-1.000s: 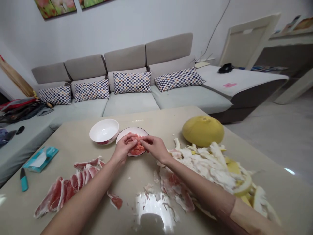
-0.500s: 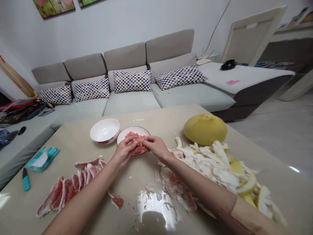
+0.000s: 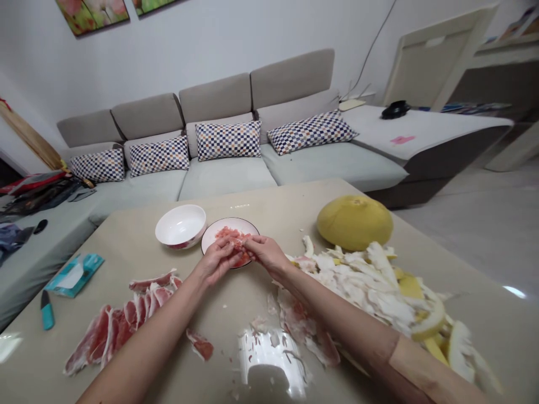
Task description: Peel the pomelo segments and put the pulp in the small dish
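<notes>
Over a dark-rimmed plate (image 3: 209, 235) heaped with pink pomelo pulp (image 3: 227, 232), my two hands meet. My left hand (image 3: 218, 259) and my right hand (image 3: 264, 252) both pinch a small piece of pomelo flesh (image 3: 238, 244), largely covered by the fingers. To the left of my left forearm lies a row of red pomelo segments (image 3: 120, 324) in pale membrane. One loose pomelo piece (image 3: 201, 344) rests between my forearms. A heap of white and yellow pomelo peel (image 3: 362, 286) sits beyond my right forearm, with torn membranes (image 3: 303, 322) partly under it.
A white bowl (image 3: 181, 224) stands left of the plate. A whole yellow pomelo (image 3: 354, 222) is at the back right of the table. On the left are a teal tissue pack (image 3: 74, 275) and a teal-handled knife (image 3: 47, 312). A grey sofa (image 3: 227, 171) runs behind the table.
My hands stay over the plate, and the fingers have shifted only slightly on the pomelo flesh. The view has moved a little; the objects on the table keep their places.
</notes>
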`<state>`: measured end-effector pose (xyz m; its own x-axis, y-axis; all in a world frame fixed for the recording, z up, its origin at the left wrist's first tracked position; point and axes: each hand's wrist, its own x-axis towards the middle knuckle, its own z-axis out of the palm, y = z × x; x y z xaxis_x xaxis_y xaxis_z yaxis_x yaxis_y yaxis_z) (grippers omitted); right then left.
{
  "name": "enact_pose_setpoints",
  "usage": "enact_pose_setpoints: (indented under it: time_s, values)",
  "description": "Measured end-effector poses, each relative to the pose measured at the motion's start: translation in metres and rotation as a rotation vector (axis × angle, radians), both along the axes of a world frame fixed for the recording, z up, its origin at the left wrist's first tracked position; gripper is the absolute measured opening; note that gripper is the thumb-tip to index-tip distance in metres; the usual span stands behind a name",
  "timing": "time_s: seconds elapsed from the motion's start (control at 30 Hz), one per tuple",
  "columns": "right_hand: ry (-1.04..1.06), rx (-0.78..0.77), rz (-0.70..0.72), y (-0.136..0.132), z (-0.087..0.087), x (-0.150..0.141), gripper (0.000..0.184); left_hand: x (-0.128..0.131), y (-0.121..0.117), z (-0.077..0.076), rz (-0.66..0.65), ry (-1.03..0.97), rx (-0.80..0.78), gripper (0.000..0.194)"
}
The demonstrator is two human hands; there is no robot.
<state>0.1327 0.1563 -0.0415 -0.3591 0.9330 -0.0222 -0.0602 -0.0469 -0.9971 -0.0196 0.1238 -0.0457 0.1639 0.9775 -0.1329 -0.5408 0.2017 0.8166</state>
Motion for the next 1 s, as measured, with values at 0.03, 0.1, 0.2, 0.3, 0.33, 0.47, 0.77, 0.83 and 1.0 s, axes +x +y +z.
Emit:
enact_pose_setpoints:
  time_s: [0.03, 0.1, 0.2, 0.3, 0.33, 0.47, 0.77, 0.83, 1.0]
  values:
    - [-0.011, 0.020, -0.004, 0.001, 0.000, 0.001, 0.017, 0.001, 0.000, 0.001, -0.007, -0.003, -0.005, 0.031]
    - [-0.035, 0.073, -0.009, 0.000, 0.002, 0.003, 0.016, 0.001, 0.001, 0.003, -0.012, -0.005, -0.012, 0.028]
    - [-0.070, 0.158, -0.017, -0.004, 0.008, 0.004, 0.014, 0.001, 0.003, 0.001, 0.019, 0.010, -0.016, 0.026]
    - [-0.097, 0.198, -0.042, -0.007, 0.012, 0.002, 0.013, -0.001, 0.005, -0.004, 0.064, 0.029, -0.009, 0.024]
    - [-0.100, 0.199, -0.048, -0.008, 0.012, 0.002, 0.013, -0.001, 0.005, -0.006, 0.076, 0.033, -0.006, 0.024]
    - [-0.083, 0.168, -0.037, -0.004, 0.003, -0.002, 0.015, -0.001, 0.003, -0.006, 0.100, 0.045, 0.011, 0.027]
    - [-0.065, 0.142, 0.023, 0.002, -0.010, -0.003, 0.031, 0.004, -0.001, -0.006, 0.173, 0.078, 0.068, 0.036]
    - [-0.087, 0.172, 0.039, 0.002, -0.006, -0.001, 0.031, 0.003, -0.002, -0.005, 0.185, 0.088, 0.077, 0.035]
    - [-0.182, 0.342, 0.033, -0.001, 0.009, 0.006, 0.025, -0.002, -0.006, -0.001, 0.196, 0.135, 0.096, 0.032]
